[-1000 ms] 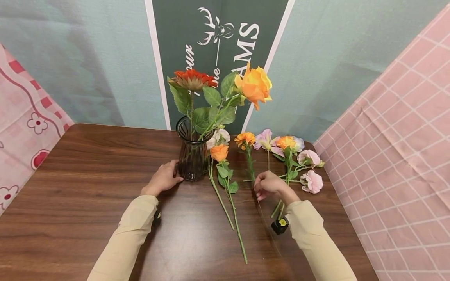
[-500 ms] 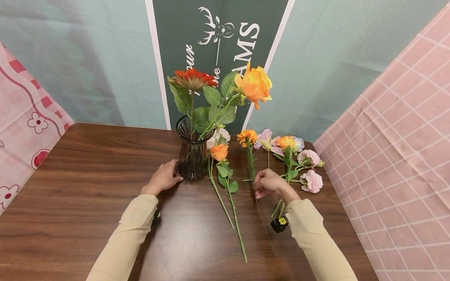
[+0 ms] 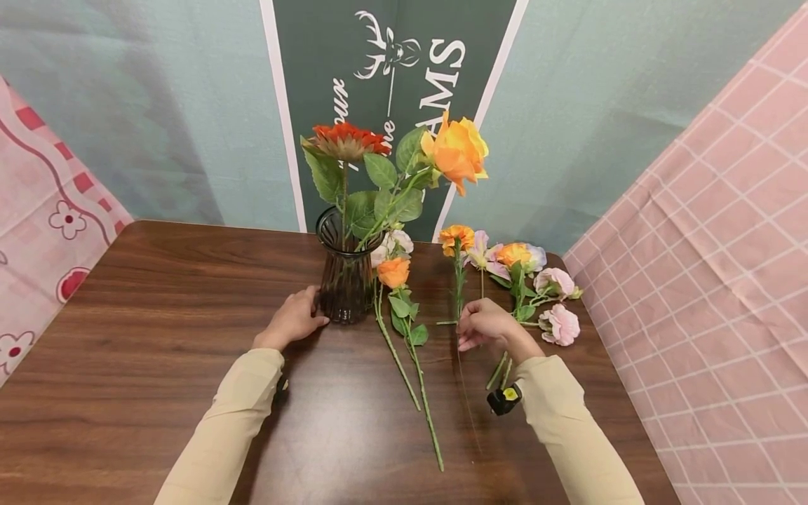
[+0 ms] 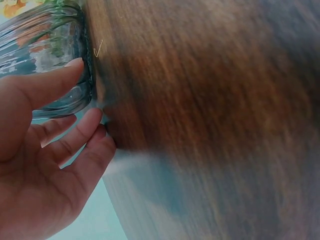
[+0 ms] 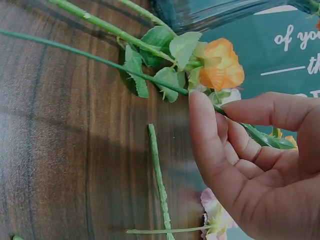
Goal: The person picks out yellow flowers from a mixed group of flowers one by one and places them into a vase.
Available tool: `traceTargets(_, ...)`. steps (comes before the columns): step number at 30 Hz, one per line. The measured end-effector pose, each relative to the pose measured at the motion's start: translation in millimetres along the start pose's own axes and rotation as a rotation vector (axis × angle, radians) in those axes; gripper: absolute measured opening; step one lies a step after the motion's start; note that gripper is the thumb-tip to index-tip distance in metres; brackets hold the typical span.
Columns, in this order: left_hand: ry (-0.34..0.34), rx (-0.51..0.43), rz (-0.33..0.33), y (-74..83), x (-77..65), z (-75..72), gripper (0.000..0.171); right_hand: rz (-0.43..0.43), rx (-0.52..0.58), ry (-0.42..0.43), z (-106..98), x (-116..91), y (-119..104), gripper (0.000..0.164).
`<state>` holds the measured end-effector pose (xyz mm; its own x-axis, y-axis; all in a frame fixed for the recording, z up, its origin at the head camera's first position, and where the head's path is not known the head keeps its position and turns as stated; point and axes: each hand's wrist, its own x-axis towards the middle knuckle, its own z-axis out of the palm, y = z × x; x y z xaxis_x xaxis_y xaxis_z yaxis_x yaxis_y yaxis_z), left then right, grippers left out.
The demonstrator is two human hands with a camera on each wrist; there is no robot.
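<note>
A dark, ribbed glass vase [image 3: 346, 298] stands on the table, holding a red flower [image 3: 348, 142] and a yellow-orange rose [image 3: 459, 153]. My left hand [image 3: 292, 321] holds the vase low on its left side; in the left wrist view the thumb lies across the glass [image 4: 75, 97] and the fingers curve behind its base. Between thumb and index finger, my right hand [image 3: 489, 326] pinches the thin stem [image 5: 115, 64] of an orange flower [image 3: 457, 238]. Its bloom points toward the back and the stem's tail slants down over the table.
An orange rose [image 3: 394, 273] and a white flower [image 3: 400, 242] lie right of the vase, long stems toward the front. Purple [image 3: 482, 254], yellow-orange [image 3: 514, 253] and pink flowers [image 3: 560, 325] lie along the right side. A hanging cloth [image 3: 208, 119] stands behind the table [image 3: 158, 365].
My right hand has risen slightly in the head view, and the orange flower has shifted up and right, its stem now more upright. The left hand and the vase stay in place.
</note>
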<state>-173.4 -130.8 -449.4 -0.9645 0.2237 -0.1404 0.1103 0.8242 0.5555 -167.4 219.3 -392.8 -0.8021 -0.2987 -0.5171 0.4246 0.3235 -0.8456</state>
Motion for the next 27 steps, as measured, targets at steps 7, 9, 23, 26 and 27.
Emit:
traceTargets(7, 0.005, 0.006, 0.001, -0.7, 0.2, 1.5, 0.063, -0.014, 0.082, 0.027, -5, 0, 3, 0.015)
traceTargets(9, 0.006, 0.008, 0.004, -0.8, 0.5, 1.9, 0.063, -0.020, 0.101, 0.022, -7, 0, 4, 0.016)
traceTargets(23, 0.019, -0.003, -0.002, 0.2, -0.6, 1.7, 0.063, -0.052, 0.247, -0.020, -15, -6, 3, 0.018)
traceTargets(26, 0.017, -0.007, -0.001, 0.7, -0.6, 1.6, 0.063, -0.059, 0.285, -0.021, -17, -8, 3, 0.019)
traceTargets(27, 0.016, -0.010, -0.003, 0.7, -0.6, 1.7, 0.063, -0.062, 0.297, -0.021, -17, -8, 3, 0.020)
